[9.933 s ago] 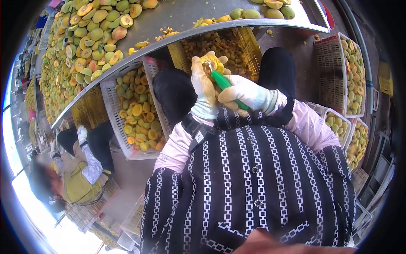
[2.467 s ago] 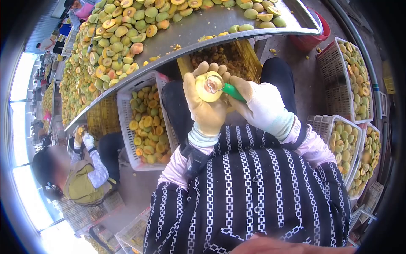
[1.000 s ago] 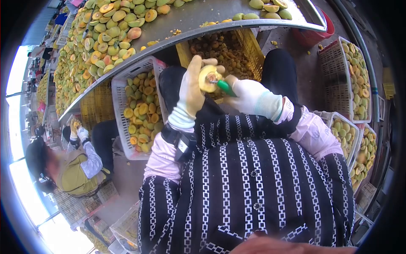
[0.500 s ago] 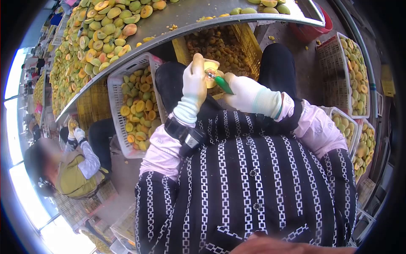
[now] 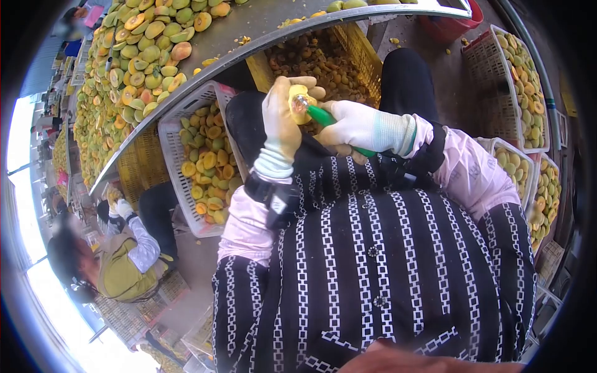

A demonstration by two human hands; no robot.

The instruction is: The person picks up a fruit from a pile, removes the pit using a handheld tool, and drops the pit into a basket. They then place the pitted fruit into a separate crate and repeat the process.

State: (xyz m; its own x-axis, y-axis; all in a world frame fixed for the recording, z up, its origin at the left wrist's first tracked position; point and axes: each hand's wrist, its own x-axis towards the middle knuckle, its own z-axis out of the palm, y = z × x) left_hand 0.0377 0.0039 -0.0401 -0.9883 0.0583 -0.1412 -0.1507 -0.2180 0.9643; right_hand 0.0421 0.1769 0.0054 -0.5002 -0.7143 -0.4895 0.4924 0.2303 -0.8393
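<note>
- Upper centre of the frame, and there's your left hand (image 5: pixel 280 121), gloved, fingers curled round a yellow fruit half (image 5: pixel 300 104)!
- Right beside it, your gloved right hand (image 5: pixel 360 127) is wrapped firmly round a green-handled tool (image 5: pixel 320 115), metal tip right at the fruit's reddish-brown middle!
- Just above your hands in the frame, a yellow crate (image 5: pixel 359 53), loaded with brownish pieces.
- Left of centre, beside your dark-trousered leg, a white crate (image 5: pixel 170 143) of fruit halves.
- Upper left, what a heap of green and orange halves on the metal table (image 5: pixel 267 15)!
- Lower left, a seated co-worker (image 5: pixel 130 267), gloved hands together; what they hold is too small to tell.
- Upper right, a red tub (image 5: pixel 451 25).
</note>
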